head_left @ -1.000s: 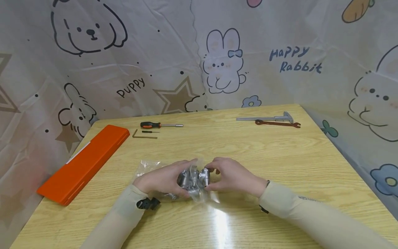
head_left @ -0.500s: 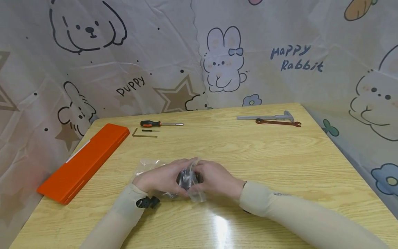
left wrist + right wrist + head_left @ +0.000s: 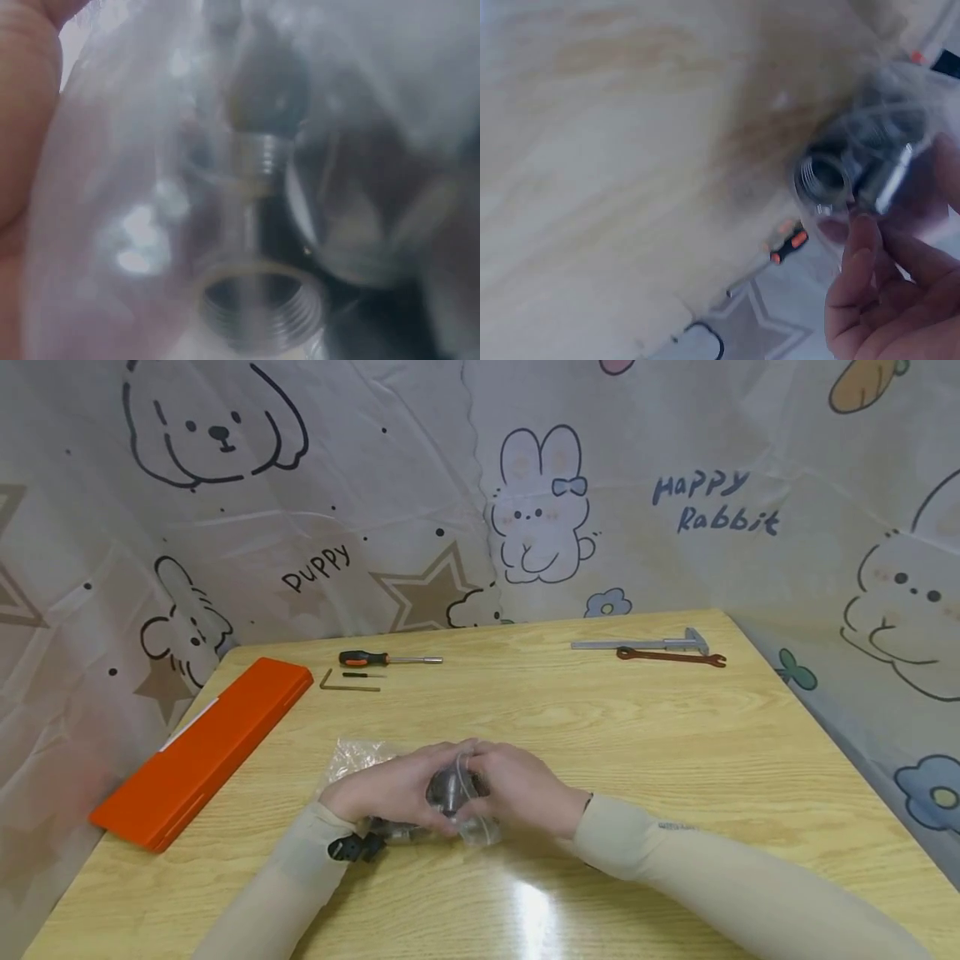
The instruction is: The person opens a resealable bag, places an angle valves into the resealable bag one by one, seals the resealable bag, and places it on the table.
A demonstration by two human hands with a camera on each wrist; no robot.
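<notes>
Near the front middle of the table, my left hand [image 3: 393, 789] grips a clear plastic bag [image 3: 358, 753] holding shiny metal pipe fittings [image 3: 450, 789]. My right hand [image 3: 525, 787] is at the bag's mouth, its fingers and thumb curled round a metal fitting there. In the right wrist view, the fingertips [image 3: 864, 229] are right at the rim of a threaded fitting [image 3: 805, 178]. Through the blurred plastic in the left wrist view shows a round opening with inner threads [image 3: 313, 311]. My palms hide most of the bag's contents.
A long orange case [image 3: 213, 747] lies at the left. Behind the hands are a black-and-orange screwdriver [image 3: 363, 658], an L-shaped hex key [image 3: 348, 688] and a small black-handled tool [image 3: 356, 675]. A caliper [image 3: 622, 645] and a reddish-brown wrench [image 3: 667, 657] lie at the back right.
My right hand has moved left with a chrome fitting, from just outside the bag's mouth to right against it. My left hand stays put, still gripping the bag.
</notes>
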